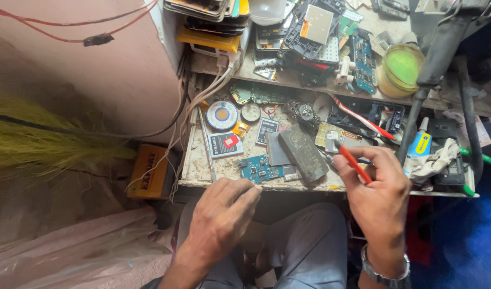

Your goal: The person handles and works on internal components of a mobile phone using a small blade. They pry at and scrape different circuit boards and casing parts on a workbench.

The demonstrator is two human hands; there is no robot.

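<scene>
A: What are the fingers doing?

B: The right hand (pixel 376 190) has its fingers curled shut around a thin red tool (pixel 354 164). The left hand (pixel 224 214) is loosely bent and holds nothing. Its fingertips touch the near edge of the work table (pixel 202 179).

A: Where is the tool?

B: On the right, near the person, up above the table edge. Its dark tip points up and to the left, toward a dark flat phone part (pixel 304 153).

A: What does it look like?

B: Skinny, like a red pencil.

A: What could go wrong?

B: I think the tip could slip and scratch the little blue circuit board (pixel 259 168) just left of it. The table is packed, so an elbow could knock the glue tube (pixel 419 147) over.
</scene>
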